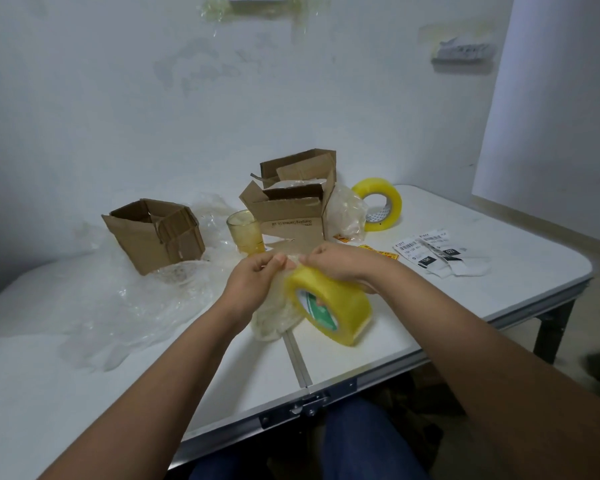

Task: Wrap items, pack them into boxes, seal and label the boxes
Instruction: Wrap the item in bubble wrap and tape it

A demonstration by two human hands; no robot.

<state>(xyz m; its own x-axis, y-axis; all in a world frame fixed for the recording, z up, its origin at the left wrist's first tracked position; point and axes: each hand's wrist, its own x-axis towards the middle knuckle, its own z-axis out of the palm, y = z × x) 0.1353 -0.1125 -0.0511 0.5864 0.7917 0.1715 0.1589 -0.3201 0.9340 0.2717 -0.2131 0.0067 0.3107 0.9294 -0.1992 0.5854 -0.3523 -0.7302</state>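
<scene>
Both hands (257, 271) (340, 263) pinch the tape's sticky free end at 12 o'clock above the stiff, light tape roll (329, 303); grip its rim

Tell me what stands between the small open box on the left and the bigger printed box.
In the head view, a yellowish glass stands between the small box and the printed box, on crumpled plastic wrap.

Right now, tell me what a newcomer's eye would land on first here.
The yellow tape roll held up at centre, the right hand gripping it while the left hand pinches at its edge. Behind stand two open cardboard boxes, and a second tape roll stands on edge at the table's far right.
</scene>
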